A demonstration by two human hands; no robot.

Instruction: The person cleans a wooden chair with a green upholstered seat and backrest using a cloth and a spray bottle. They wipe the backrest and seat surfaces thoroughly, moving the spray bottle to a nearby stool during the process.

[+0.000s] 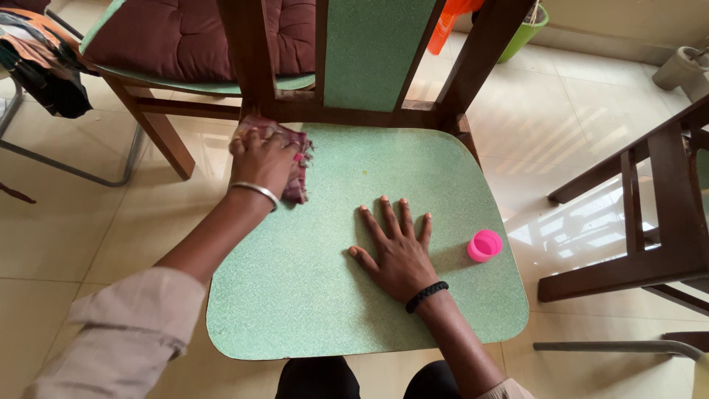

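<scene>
Your left hand (260, 159) grips a bunched maroon cloth (289, 164) at the upper left of the green chair seat (310, 288); your right hand (396, 247) lies open and flat at centre, nearer the pink cap (484, 245) to its right.

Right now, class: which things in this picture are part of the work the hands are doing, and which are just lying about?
In use:
left hand, gripping the cloth
right hand, flat on the seat

Lying about:
pink cap on the seat
cushioned chair
green tub
dark chair
</scene>
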